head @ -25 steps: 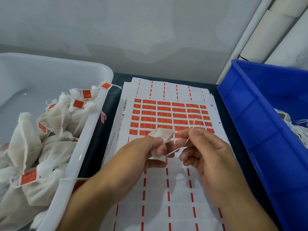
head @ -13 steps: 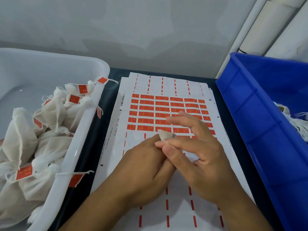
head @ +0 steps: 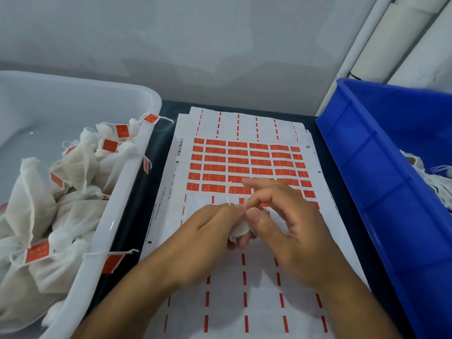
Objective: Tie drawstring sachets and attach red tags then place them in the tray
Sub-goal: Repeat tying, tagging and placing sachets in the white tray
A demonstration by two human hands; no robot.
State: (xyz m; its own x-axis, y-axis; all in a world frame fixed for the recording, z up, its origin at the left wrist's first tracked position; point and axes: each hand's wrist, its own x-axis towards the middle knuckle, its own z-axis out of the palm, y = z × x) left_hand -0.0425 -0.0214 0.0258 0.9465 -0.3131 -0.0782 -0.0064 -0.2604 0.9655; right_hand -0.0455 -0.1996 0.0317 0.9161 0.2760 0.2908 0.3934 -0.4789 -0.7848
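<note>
**2 hands work 1 sachet over the tag sheet**

The left hand (head: 208,231) grips 1 small white sachet (head: 238,230), fingers curled round it, above the sticker sheet (head: 244,302) on the dark tabletop (head: 151,152). The right hand (head: 288,231) touches the sachet with its thumb and pinches the thin drawstring (head: 228,195), which stands up from the bag; its other fingers are spread apart. 6 rows of red tags (head: 237,160) lie just beyond the hands. 1 white tray (head: 137,167) on the left holds a heap of tagged sachets (head: 73,167), too many to count. 1 blue bin (head: 367,172) stands on the right.
</note>
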